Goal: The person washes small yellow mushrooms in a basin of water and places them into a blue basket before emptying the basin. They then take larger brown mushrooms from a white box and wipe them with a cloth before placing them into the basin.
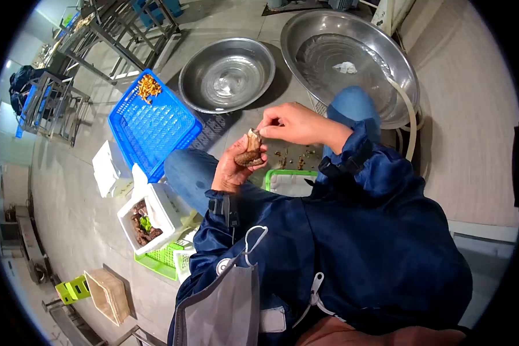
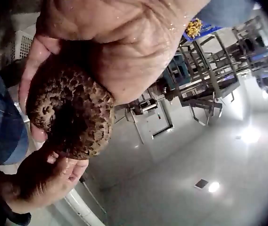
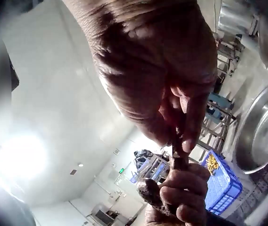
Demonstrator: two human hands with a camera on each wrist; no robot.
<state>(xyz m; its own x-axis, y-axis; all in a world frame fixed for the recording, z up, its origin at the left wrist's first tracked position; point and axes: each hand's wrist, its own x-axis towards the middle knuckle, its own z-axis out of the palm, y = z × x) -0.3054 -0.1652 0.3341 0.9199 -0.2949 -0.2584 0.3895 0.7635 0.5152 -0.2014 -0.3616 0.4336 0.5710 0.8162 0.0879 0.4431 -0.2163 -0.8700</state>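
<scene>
My left hand [image 1: 228,167] grips a brown mushroom [image 1: 254,144], its pale stem pointing up and away and its cap low in the fingers. Dark, cracked scales cover the cap [image 2: 94,113] in the left wrist view. At the stem's free end is my right hand [image 1: 297,122], fingers curled and thumb against the forefinger. In the right wrist view those fingertips pinch a thin, pale, blade-like piece [image 3: 173,149] right at the stem; the rest of it is hidden in the hand.
Ahead stand a steel basin [image 1: 228,102] and a larger one with water [image 1: 380,106] and a hose [image 1: 406,98]. A blue basket [image 1: 144,124] with small yellow-orange pieces lies left of them. A white foam box [image 1: 167,210] holds more mushrooms. A green-rimmed container [image 1: 268,179] sits between the knees.
</scene>
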